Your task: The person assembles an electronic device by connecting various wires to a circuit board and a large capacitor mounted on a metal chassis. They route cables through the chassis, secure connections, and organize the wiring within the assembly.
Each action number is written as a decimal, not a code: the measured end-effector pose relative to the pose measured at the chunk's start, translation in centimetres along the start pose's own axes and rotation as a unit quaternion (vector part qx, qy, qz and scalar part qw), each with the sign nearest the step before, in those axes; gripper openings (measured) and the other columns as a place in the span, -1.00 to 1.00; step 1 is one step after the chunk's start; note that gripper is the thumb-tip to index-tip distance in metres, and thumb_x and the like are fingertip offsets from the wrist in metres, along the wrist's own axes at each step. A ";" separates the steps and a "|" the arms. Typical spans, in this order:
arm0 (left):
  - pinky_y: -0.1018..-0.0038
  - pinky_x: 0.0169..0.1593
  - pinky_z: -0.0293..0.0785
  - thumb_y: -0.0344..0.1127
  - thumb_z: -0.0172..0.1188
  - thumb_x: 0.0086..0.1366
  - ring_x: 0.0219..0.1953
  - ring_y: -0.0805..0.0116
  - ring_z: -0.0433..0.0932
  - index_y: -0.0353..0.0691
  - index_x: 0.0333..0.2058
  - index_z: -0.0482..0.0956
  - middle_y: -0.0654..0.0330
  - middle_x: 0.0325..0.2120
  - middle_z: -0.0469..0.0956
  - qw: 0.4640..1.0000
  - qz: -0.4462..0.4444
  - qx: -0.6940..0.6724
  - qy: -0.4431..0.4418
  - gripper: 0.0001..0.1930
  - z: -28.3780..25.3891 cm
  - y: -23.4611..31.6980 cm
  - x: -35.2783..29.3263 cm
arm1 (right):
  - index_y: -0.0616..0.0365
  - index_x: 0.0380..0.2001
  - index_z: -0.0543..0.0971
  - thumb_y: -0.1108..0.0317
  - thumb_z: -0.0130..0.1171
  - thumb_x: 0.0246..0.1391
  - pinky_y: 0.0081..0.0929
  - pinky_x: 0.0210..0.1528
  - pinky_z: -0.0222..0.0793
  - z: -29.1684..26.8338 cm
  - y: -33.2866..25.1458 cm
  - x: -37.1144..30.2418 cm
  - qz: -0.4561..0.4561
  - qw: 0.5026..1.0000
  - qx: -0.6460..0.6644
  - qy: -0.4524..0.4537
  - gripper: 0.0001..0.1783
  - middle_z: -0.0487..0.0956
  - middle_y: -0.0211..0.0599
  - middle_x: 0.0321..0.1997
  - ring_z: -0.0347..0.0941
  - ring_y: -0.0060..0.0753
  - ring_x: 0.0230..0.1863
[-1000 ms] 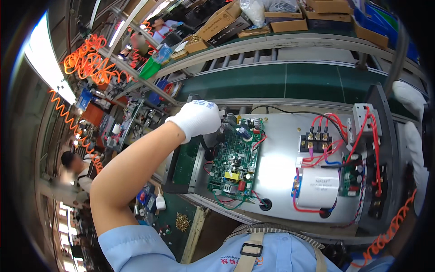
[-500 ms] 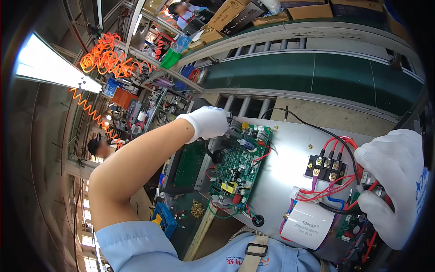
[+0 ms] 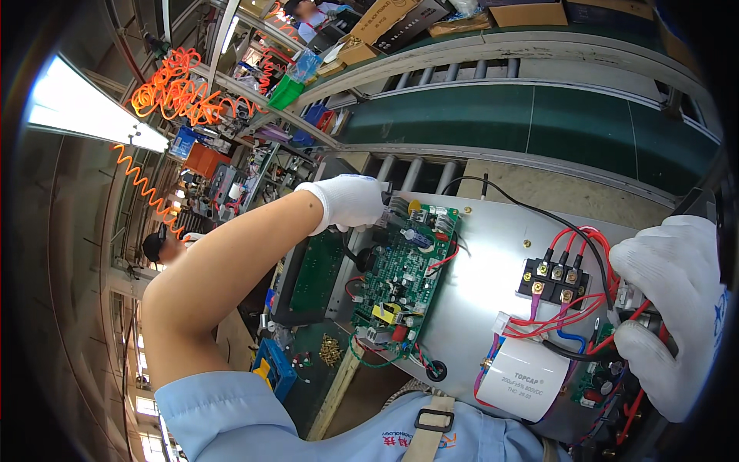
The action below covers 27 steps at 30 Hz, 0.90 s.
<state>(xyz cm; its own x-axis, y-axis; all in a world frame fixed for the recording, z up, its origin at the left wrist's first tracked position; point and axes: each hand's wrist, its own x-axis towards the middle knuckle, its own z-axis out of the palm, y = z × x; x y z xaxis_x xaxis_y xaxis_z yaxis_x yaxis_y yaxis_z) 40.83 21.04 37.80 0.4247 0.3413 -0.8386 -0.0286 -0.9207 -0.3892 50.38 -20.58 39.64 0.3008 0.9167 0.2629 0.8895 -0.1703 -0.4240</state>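
An open metal chassis (image 3: 486, 258) lies in front of me. My left hand (image 3: 350, 203), in a white knit glove, is closed at its far left corner, beside a green circuit board (image 3: 400, 289); the fingertips are partly hidden. My right hand (image 3: 673, 300), gloved too, curls over the chassis's right end, beside red wires (image 3: 599, 245) and a black cable. Thumb and fingers bend around that end, and their tips are partly hidden. Between the hands sit a black terminal block (image 3: 551, 282) with brass screws and a large white cylindrical capacitor (image 3: 530, 382).
Beyond the chassis runs a green conveyor (image 3: 493, 119) with metal rollers (image 3: 412, 175). Cardboard boxes (image 3: 531, 14) stand on the far shelf. Left of the chassis are a dark-framed panel (image 3: 314, 281), a pile of brass screws (image 3: 330, 350) and a blue bin (image 3: 274, 369). Orange coiled hoses (image 3: 181, 88) hang overhead.
My left hand and forearm have shifted slightly left, with the chassis's left end. My right hand has barely moved and keeps its curled pose. The background has shifted a little.
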 end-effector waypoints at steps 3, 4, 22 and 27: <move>0.31 -0.26 0.62 -0.32 0.11 0.24 -0.28 0.15 0.69 -0.33 -0.11 0.59 -0.01 -0.32 0.66 0.994 -0.070 -0.055 0.057 -0.71 -0.5 1.7 -1.1 | 0.28 -0.02 0.46 0.55 0.18 -0.41 -0.15 0.00 0.31 0.2 0.0 -0.1 0.001 1.000 0.008 0.011 -0.33 0.45 -0.07 -0.15 0.39 -0.04 -0.12; 0.28 -0.22 0.62 -0.32 0.10 0.23 -0.26 0.10 0.69 -0.34 -0.11 0.59 -0.03 -0.30 0.66 0.991 -0.087 -0.059 0.081 -0.70 -0.9 2.5 -1.6 | 0.27 -0.03 0.47 0.54 0.18 -0.40 -0.16 -0.01 0.32 0.4 0.1 -0.1 -0.001 1.000 0.009 0.016 -0.35 0.45 -0.07 -0.16 0.40 -0.05 -0.13; 0.17 -0.07 0.55 -0.31 0.20 0.03 -0.17 -0.11 0.63 -0.33 -0.36 0.65 -0.15 -0.33 0.65 0.961 -0.101 -0.135 0.218 -0.77 2.1 2.1 -1.0 | 0.24 -0.16 0.58 0.47 0.21 -0.23 -0.28 -0.11 0.35 3.3 1.8 -0.7 -0.031 0.981 0.013 0.193 -0.57 0.52 -0.22 -0.35 0.45 -0.17 -0.24; 0.21 -0.12 0.57 -0.32 0.20 0.06 -0.22 -0.06 0.66 -0.30 -0.33 0.69 -0.11 -0.37 0.66 0.947 -0.091 -0.125 0.281 -0.77 3.5 1.6 -0.3 | 0.28 -0.16 0.60 0.40 0.28 -0.13 -0.39 -0.24 0.37 1.5 -0.5 -0.2 0.065 0.989 0.061 0.117 -0.62 0.56 -0.20 -0.37 0.49 -0.29 -0.36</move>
<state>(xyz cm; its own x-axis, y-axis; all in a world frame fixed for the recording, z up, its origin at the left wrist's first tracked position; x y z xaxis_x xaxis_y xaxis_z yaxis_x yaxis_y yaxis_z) 37.48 20.15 36.10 0.8184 0.4082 -0.4045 0.2760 -0.8966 -0.3463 49.33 -20.16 38.51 0.4934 0.7793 0.3863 0.7945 -0.2231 -0.5648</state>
